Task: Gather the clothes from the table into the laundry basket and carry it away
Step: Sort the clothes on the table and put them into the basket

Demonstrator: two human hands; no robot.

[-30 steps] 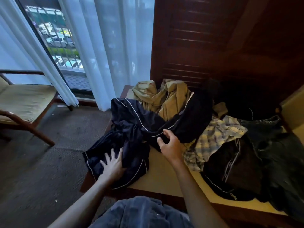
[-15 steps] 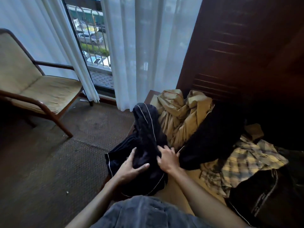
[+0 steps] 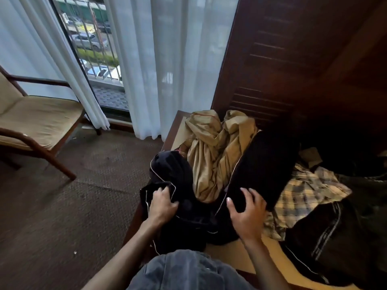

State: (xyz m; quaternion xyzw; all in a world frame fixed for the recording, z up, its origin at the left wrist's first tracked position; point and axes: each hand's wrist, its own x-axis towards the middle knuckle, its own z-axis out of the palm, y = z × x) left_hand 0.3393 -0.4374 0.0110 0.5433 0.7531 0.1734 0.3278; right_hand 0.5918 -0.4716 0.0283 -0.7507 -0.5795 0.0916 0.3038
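Note:
A pile of clothes lies on a low wooden table (image 3: 230, 255). My left hand (image 3: 162, 204) grips a bunched navy garment with white piping (image 3: 171, 170) at the table's left edge. My right hand (image 3: 247, 214) rests with spread fingers on a black garment (image 3: 263, 164) beside it. Behind them lies a crumpled tan garment (image 3: 211, 155). A yellow plaid shirt (image 3: 303, 191) and a dark jacket with a white stripe (image 3: 326, 233) lie to the right. No laundry basket is in view.
A wooden armchair with a tan cushion (image 3: 37, 118) stands at the left on dark carpet (image 3: 73, 206). White curtains (image 3: 167, 59) hang before the window. A dark louvred wooden wall (image 3: 293, 59) backs the table. Blue-grey denim (image 3: 184, 271) fills the bottom edge.
My right hand left the navy bundle and moved right onto the black garment. My left hand shifted up the navy garment and now grips its edge.

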